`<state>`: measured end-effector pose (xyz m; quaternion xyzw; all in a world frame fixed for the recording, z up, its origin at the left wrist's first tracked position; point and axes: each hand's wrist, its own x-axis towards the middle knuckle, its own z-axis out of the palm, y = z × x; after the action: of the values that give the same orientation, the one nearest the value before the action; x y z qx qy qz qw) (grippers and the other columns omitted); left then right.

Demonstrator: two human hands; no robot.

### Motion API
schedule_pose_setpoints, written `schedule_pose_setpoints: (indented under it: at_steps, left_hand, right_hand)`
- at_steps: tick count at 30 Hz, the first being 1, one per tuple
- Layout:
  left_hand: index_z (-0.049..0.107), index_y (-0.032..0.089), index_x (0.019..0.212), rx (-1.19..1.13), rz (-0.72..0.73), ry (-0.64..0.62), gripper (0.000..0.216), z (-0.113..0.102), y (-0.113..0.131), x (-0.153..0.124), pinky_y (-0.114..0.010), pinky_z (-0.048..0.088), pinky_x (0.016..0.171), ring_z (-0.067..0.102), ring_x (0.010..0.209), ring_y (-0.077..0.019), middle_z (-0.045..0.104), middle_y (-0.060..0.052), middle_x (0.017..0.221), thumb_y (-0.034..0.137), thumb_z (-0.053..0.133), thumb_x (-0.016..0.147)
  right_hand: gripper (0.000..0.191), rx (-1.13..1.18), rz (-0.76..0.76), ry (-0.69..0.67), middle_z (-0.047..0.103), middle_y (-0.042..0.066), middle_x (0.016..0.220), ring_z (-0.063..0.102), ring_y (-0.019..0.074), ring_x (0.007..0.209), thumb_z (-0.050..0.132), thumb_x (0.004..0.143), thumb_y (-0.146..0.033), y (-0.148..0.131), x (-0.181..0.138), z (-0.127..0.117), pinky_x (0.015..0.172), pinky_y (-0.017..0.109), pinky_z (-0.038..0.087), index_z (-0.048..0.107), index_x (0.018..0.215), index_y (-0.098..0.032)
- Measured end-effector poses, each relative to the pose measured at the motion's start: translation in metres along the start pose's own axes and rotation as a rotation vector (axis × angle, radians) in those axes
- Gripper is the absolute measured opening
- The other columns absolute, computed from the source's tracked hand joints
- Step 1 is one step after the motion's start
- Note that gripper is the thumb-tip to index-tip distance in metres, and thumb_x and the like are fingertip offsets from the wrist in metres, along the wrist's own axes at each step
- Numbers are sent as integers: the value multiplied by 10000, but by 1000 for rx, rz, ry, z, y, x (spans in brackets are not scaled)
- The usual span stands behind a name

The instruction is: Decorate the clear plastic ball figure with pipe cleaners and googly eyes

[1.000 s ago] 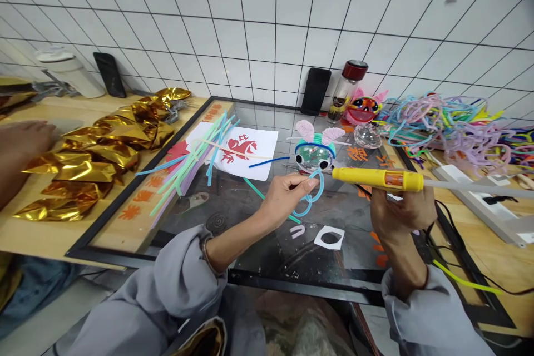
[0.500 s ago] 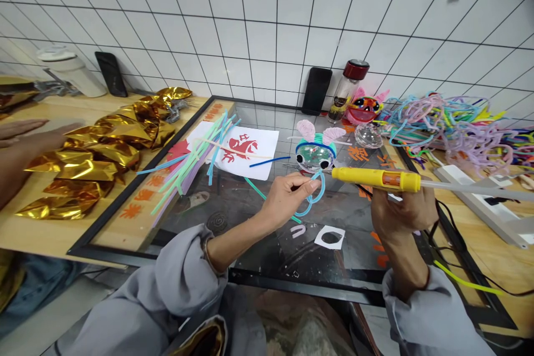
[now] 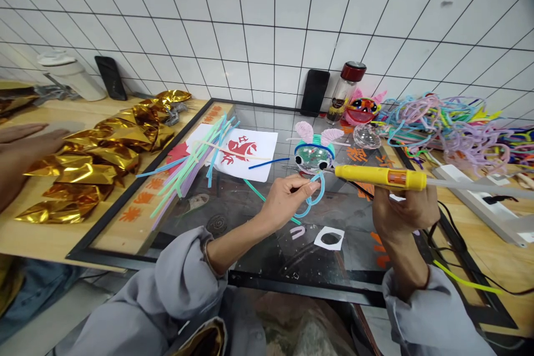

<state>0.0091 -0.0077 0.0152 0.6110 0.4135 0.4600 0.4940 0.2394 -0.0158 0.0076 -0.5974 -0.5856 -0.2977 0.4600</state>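
Observation:
Pinched in my left hand is a light blue pipe cleaner bent into loops. My right hand is wrapped round a yellow hot glue gun, with a clear glue stick coming out of its back. Its nozzle points left, close to the upper end of the blue loop; I cannot tell whether they touch. Just behind stands a clear ball figure with pink ears, a green top and black-and-white eyes. A green pipe cleaner passes partly behind my left hand.
Pipe cleaners lie over a white sheet with a red cutout. Left are gold foil pieces and another person's hand. A phone, glass bottle, pink figure and tangled pipe cleaners stand behind.
The glue gun has shifted slightly to the right, and its metal tip now shows beside the loop. My left hand keeps nearly the same place and grip.

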Motion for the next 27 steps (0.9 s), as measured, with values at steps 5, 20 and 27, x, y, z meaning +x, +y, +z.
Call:
schedule_pose_setpoints:
  at_steps: [5,20,27]
  left_hand:
    - [670,152,631,-7,-19,-1,367,0,-3,0,-245,330,610,422,633,-102,511,18,655,449,632,844]
    - [723,83,736,-488,-468,-379,487,-2,2,-2,-213,231,496,355,538,-57,502,-1,603,545,828,623]
    - [696,61,713,-737,-617,-454,241,-6,3,-1,-178,224,476,330,512,-48,417,8,566,288,770,747]
  right_hand:
    - [139,-67,151,25,549,82,752,569,302,829,628,812,-350,21,16,8,740,430,445,546,768,-247]
    - [495,-420,571,-667,688,232,1054,650,351,971,583,826,-444,65,18,25,795,432,477,686,1111,-53]
    - [453,-449,524,-640,666,295,1101,630,390,1058,515,878,-365,60,19,20,855,487,458,694,1094,-8]
